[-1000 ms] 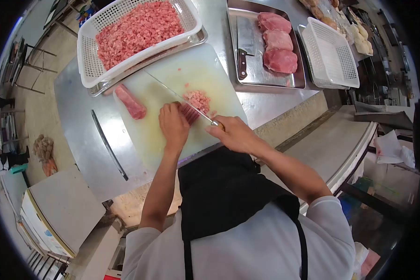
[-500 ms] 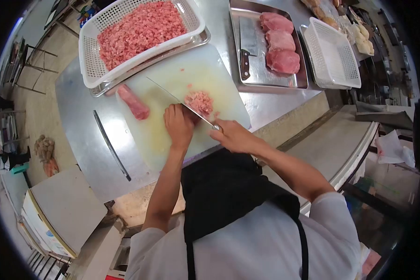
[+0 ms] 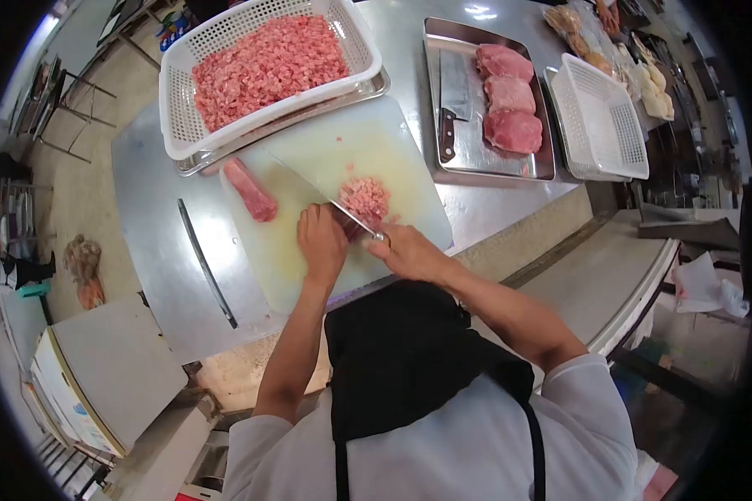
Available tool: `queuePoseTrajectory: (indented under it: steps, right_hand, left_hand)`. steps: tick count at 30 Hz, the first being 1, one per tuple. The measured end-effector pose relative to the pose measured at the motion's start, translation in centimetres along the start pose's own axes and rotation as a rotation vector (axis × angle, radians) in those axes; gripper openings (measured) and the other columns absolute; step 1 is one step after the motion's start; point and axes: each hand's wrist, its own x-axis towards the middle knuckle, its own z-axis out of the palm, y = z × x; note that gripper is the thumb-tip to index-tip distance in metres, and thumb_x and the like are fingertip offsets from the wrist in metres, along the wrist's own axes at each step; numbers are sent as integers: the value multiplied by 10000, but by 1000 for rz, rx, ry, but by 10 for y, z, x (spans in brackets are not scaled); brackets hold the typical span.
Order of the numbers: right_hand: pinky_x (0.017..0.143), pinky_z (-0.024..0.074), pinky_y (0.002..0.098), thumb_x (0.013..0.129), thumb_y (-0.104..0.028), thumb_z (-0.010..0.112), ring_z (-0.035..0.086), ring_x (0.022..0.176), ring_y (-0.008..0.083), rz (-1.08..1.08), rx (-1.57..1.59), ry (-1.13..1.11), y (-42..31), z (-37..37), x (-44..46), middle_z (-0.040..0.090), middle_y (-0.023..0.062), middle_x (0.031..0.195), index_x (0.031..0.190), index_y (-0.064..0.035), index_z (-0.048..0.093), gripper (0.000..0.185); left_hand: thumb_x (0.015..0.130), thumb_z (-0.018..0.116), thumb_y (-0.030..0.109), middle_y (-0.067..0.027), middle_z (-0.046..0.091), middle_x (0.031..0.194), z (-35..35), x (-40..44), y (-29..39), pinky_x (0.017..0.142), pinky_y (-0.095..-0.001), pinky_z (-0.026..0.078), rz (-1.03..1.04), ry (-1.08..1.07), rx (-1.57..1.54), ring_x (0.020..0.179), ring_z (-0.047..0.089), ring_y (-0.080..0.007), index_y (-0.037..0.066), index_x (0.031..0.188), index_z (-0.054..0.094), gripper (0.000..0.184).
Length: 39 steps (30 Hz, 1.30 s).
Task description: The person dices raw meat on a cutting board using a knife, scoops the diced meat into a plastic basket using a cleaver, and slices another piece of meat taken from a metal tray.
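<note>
My right hand (image 3: pixel 413 253) is closed around the handle of a long-bladed knife (image 3: pixel 336 203), whose blade slants up and left across a pale cutting board (image 3: pixel 309 284). My left hand (image 3: pixel 321 244), fingers curled, presses on a piece of raw meat (image 3: pixel 350 229) close to the blade; fingers and knife partly hide it. Just beyond the blade lies a small heap of diced meat (image 3: pixel 364 197). A thick strip of raw meat (image 3: pixel 250 190) rests on the board's left side.
A white perforated basket (image 3: pixel 173 125) of diced meat stands behind the board. To the right, a metal tray (image 3: pixel 468 157) holds a cleaver (image 3: pixel 449 125) and three meat chunks (image 3: pixel 512 132). Farther right is a white basket (image 3: pixel 601 117). A dark thin rod (image 3: pixel 206 263) lies on the left.
The view has shifted slightly, so the table sits a little lower and to the right. Both hands keep their hold, and the knife stays beside the diced heap.
</note>
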Motion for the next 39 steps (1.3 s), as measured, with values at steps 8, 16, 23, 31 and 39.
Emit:
queuePoseTrajectory:
  steps: [8, 16, 23, 31, 39]
  right_hand:
    - [667, 553, 457, 1020, -393, 568, 681, 614, 354, 347, 235, -248, -42, -27, -33, 634, 198, 647, 1040, 57, 612, 453]
    - [719, 545, 477, 1014, -408, 592, 699, 708, 366, 61, 72, 50, 6, -2, -24, 668, 208, 727, 1051, 32, 636, 443]
    - [780, 511, 497, 1000, -416, 614, 679, 837, 433, 207, 157, 125, 9, -12, -44, 690, 231, 832, 1022, 21, 678, 443]
    - [771, 505, 477, 1008, -425, 600, 666, 810, 410, 289, 186, 53, -22, -39, -62, 679, 237, 830, 1082, 27, 677, 464]
    - [863, 521, 498, 1019, -413, 576, 691, 910, 450, 318, 138, -49, -32, -45, -55, 694, 271, 885, 1175, 33, 672, 483]
  left_hand:
    - [884, 599, 16, -203, 547, 920, 3, -5, -1, 775, -504, 444, -25, 3, -18, 891, 555, -423, -4, 958, 558, 87]
    - [938, 632, 111, -245, 590, 1232, -17, -24, 17, 1028, -551, 393, -55, -117, -4, 1194, 538, -445, -40, 1281, 554, 383]
    - [970, 644, 209, -284, 371, 1568, -4, -36, -12, 1226, -607, 224, 157, -314, 180, 1508, 267, -501, -107, 1554, 286, 754]
    - [977, 609, 111, -283, 514, 1386, -6, 2, 16, 1139, -541, 338, 74, -189, 16, 1345, 451, -476, -83, 1414, 448, 505]
    - [862, 551, 11, -178, 569, 971, 15, 30, -1, 824, -478, 421, 15, -96, 28, 939, 557, -385, 5, 1056, 581, 197]
